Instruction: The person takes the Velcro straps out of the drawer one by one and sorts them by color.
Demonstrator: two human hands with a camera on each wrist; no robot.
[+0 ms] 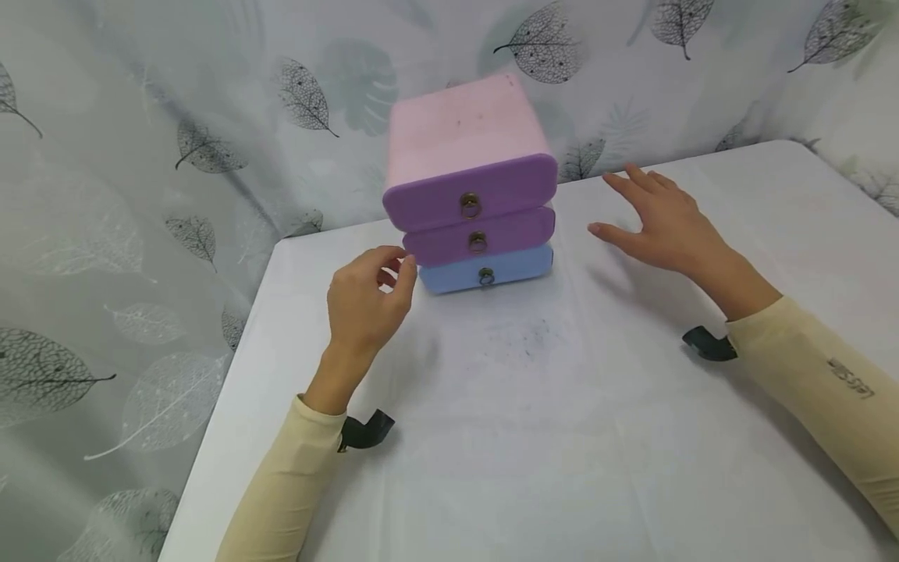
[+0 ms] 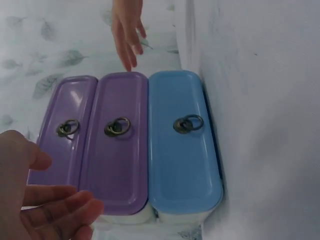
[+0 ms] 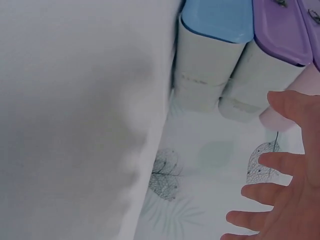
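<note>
A small stack of three drawers stands at the back of the table, its top box pink [image 1: 460, 125]. The upper drawer front [image 1: 428, 204] and middle drawer front [image 1: 438, 248] are purple, and the bottom front [image 1: 520, 268] is light blue; each carries a brass ring pull [image 2: 189, 124]. Beside the stack's left edge is my left hand [image 1: 368, 300], fingers loosely bent and holding nothing; whether its fingertips touch the stack I cannot tell. My right hand [image 1: 667, 222] hovers to the right of the stack, fingers spread, apart from it. All three drawers look pushed in.
A white cloth covers the table [image 1: 506, 468]. Directly behind the stack hangs a leaf-patterned curtain [image 1: 239, 101], which also runs along the left side. Dark curved pieces [image 1: 368, 429] stick out at both sleeve cuffs. Faint dark smudges [image 1: 527, 339] mark the cloth before the drawers.
</note>
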